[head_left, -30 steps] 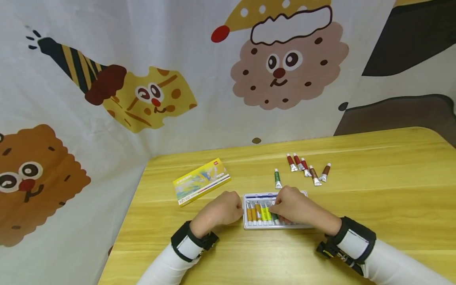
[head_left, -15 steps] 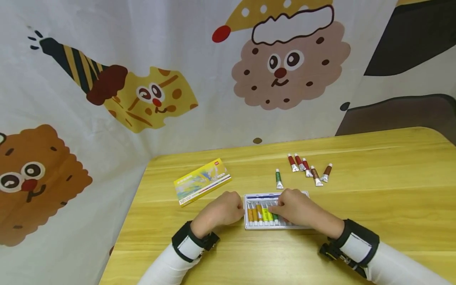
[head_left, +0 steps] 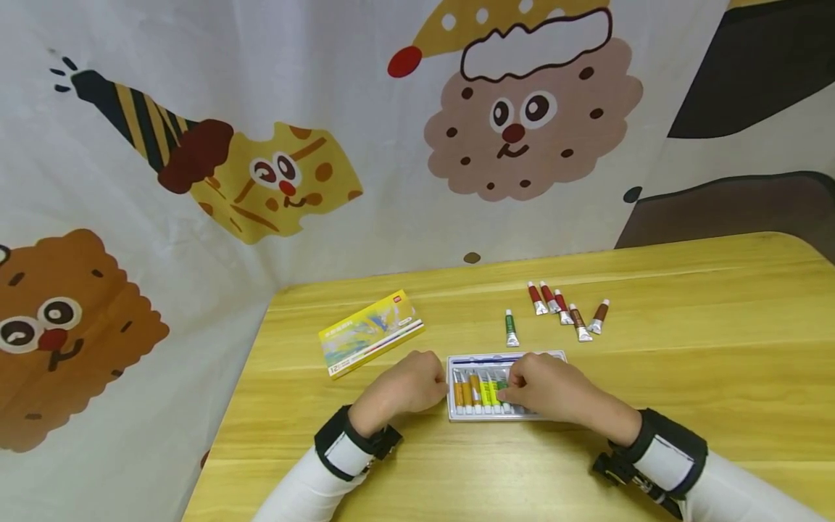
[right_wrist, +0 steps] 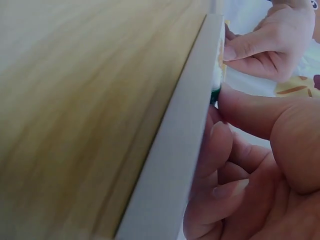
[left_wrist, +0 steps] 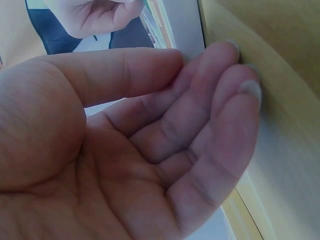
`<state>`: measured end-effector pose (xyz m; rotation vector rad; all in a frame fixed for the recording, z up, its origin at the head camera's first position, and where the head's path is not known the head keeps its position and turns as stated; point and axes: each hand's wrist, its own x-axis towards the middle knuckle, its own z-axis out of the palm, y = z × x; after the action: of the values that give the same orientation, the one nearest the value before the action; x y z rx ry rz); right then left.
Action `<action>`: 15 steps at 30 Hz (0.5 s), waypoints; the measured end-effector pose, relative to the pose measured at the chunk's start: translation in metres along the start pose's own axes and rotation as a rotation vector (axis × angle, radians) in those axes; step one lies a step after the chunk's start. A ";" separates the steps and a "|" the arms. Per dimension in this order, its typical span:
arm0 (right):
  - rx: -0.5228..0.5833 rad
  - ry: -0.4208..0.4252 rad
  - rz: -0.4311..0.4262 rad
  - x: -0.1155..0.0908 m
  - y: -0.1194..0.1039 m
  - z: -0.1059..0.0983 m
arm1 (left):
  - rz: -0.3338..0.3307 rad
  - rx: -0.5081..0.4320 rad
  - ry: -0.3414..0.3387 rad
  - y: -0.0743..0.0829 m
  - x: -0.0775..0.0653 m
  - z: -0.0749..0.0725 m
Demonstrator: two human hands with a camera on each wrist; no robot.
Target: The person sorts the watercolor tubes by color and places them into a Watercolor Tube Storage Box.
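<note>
A white plastic tray (head_left: 479,418) on the table holds a row of paint tubes, ochre, yellow and green, with a thin blue brush along its far side. My left hand (head_left: 412,382) holds the tray's left end, thumb and curled fingers at the rim. Over the right half of the tray, my right hand (head_left: 551,388) pinches a green paint tube (right_wrist: 215,95) between thumb and index finger, its other fingers curled. The hand hides that half's contents in the head view. Behind the tray lies another green paint tube (head_left: 512,330).
Several red and brown paint tubes (head_left: 562,307) lie loose at the back right of the wooden table (head_left: 417,471). A yellow paint box (head_left: 372,333) lies at an angle behind my left hand. A printed cloth (head_left: 391,217) hangs along the table's back edge.
My right hand has shifted slightly right over the tray, and its fingertips have changed position by the green tube. Reddish tubes seen under it earlier are now covered. My left hand stays put.
</note>
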<state>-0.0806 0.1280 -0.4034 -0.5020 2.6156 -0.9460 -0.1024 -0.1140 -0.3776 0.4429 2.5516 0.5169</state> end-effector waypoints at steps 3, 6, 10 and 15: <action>-0.024 0.004 -0.019 -0.002 0.000 0.000 | 0.005 0.002 0.001 0.000 0.000 0.000; -0.064 0.005 -0.027 -0.003 -0.001 0.001 | 0.001 0.000 -0.006 0.000 0.000 0.000; -0.104 0.014 -0.033 -0.003 0.000 0.004 | -0.010 -0.005 -0.014 0.000 0.000 -0.001; -0.148 0.034 -0.040 -0.003 0.000 0.006 | -0.004 -0.007 -0.011 0.000 0.001 -0.001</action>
<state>-0.0758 0.1258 -0.4079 -0.5808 2.7294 -0.7832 -0.1034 -0.1139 -0.3773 0.4371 2.5388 0.5200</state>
